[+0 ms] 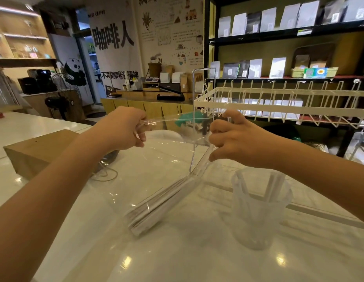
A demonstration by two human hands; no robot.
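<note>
Two hands are up over the middle of the white counter (197, 259), and between them hangs one clear plastic bag (166, 157). The left hand (124, 129) has its grip clamped on one side of the bag's mouth, fingers curled round the film. The right hand (236, 143) pinches the other side the same way, so the opening is stretched between them. Inside the bag lies one bundle of straws (156, 208), too many and too tightly packed to count, slanting down toward the counter's middle. I cannot tell if its low end touches.

Near the counter's right edge stands one translucent cup (258, 216) with at least two white straws leaning in it. One brown paper bag (34, 153) lies toward the left edge. At the far side stand one clear acrylic stand (203, 88) and one white wire rack (278, 94).
</note>
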